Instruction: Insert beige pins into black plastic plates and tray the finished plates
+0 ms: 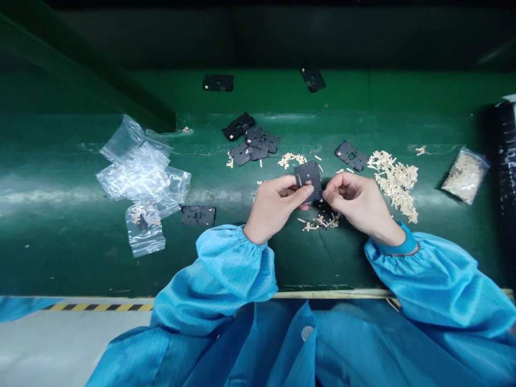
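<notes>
My left hand (276, 207) grips a flat black plastic plate (308, 177) by its lower left side, thumb across its face. At the plate's right edge, my right hand (358, 201) has thumb and forefinger pinched together; whatever they hold, if anything, is too small to make out. Below the hands lies a small scatter of cream and black bits (320, 221). Just above the left hand are some loose cream pieces (291, 159). Close beyond the right hand rests another black plate (351, 155), beside a heap of small cream pieces (397, 183).
Several black plates (258, 141) lie piled beyond my left hand, with one more plate (198, 215) nearer on the left. Clear plastic bags (143, 172) are heaped at left. A filled bag (466, 176) lies at right. A green post (133, 97) rises at left.
</notes>
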A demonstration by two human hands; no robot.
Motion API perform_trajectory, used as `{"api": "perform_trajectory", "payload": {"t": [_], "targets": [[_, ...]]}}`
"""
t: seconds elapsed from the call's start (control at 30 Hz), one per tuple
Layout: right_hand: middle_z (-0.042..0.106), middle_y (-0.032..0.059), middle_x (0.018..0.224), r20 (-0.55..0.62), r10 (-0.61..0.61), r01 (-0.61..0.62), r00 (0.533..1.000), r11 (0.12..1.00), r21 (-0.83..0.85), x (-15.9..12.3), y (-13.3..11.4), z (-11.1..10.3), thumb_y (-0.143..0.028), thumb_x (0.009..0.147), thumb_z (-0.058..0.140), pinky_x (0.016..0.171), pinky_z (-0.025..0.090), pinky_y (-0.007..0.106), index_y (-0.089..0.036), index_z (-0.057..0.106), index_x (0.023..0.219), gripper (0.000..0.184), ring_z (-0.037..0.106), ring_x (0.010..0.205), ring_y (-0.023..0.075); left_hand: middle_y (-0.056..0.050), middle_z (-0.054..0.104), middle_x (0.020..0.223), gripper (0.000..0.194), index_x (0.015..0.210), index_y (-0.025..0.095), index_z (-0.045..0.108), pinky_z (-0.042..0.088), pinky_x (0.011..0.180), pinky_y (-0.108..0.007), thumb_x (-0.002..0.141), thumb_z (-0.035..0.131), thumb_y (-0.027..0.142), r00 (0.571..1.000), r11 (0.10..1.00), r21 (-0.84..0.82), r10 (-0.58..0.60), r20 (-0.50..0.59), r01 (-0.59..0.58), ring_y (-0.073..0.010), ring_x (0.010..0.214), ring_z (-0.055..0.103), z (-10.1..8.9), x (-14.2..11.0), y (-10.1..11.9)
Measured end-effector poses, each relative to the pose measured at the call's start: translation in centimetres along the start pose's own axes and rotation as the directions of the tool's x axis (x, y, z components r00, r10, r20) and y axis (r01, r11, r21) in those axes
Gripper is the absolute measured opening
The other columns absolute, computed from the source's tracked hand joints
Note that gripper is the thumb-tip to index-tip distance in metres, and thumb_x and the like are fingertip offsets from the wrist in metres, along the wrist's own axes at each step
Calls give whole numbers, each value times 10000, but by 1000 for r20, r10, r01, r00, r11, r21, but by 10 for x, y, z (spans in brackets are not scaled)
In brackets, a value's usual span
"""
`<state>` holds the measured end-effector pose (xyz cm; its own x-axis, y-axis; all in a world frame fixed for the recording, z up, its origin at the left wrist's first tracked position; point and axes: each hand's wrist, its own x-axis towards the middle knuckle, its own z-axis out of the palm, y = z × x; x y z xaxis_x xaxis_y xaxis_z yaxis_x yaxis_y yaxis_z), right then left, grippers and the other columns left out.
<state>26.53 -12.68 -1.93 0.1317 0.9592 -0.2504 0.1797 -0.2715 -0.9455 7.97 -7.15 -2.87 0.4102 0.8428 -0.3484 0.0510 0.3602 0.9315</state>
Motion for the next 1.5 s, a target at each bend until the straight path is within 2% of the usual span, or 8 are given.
{"api": "perform_trajectory", "payload": {"t": [0.2, 0.53, 0.83, 1.13, 1.33, 1.4, 1.5], "targets": [[602, -26, 648, 39, 30, -30, 999, 999, 21, 0, -1, -2, -211, 790, 742, 515, 355, 240, -174, 648, 750, 109, 483, 556, 90, -17, 759, 804, 317, 883, 162, 805, 580, 590, -236, 707, 881, 415, 1000, 999, -35, -14, 6, 14, -107, 609, 645, 1, -1, 5], [581, -36, 628, 65, 43, -47, 997, 997, 64, 1, -2, -4, -184, 754, 754, 519, 348, 243, -171, 647, 736, 110, 457, 552, 87, -19, 732, 791, 367, 867, 160, 804, 594, 601, -246, 687, 893, 467, 999, 999, -40, -33, 12, 33, -110, 637, 624, -1, -1, 6], [556, -42, 619, 78, 51, -55, 996, 997, 58, 1, -1, -5, -259, 777, 787, 517, 346, 244, -171, 637, 751, 176, 446, 548, 87, -8, 725, 788, 335, 853, 160, 803, 603, 600, -224, 673, 911, 422, 999, 996, -74, -41, 29, 44, -103, 651, 632, -1, -2, 5], [611, -9, 709, 97, -27, 26, 995, 1000, 14, 1, -4, -11, -386, 902, 709, 557, 405, 269, -190, 667, 858, 205, 505, 605, 118, -13, 726, 797, 342, 870, 172, 811, 602, 589, -219, 680, 906, 440, 999, 993, -107, -42, 15, 43, -106, 664, 639, -5, 0, 3], [560, -36, 651, 143, -28, 13, 989, 994, 105, -5, -8, 2, -492, 893, 733, 519, 385, 259, -198, 632, 823, 319, 483, 560, 107, -27, 757, 845, 364, 893, 176, 814, 606, 602, -236, 673, 908, 450, 999, 991, -123, -43, 31, 47, -128, 703, 669, -2, -1, 4], [547, -46, 644, 147, -7, -19, 989, 984, 175, -6, -5, 4, -491, 886, 750, 504, 366, 249, -200, 613, 811, 330, 469, 546, 98, -27, 760, 854, 351, 892, 176, 813, 598, 594, -226, 670, 915, 427, 998, 987, -153, -47, 49, 54, -131, 717, 676, -2, -2, 5], [558, -50, 631, 230, 24, -102, 973, 936, 336, -7, 2, 4, -465, 905, 746, 494, 354, 241, -203, 602, 824, 309, 468, 527, 94, -20, 755, 860, 318, 882, 177, 810, 585, 578, -205, 669, 922, 384, 994, 974, -215, -58, 88, 76, -123, 720, 678, -2, -3, 5]]}}
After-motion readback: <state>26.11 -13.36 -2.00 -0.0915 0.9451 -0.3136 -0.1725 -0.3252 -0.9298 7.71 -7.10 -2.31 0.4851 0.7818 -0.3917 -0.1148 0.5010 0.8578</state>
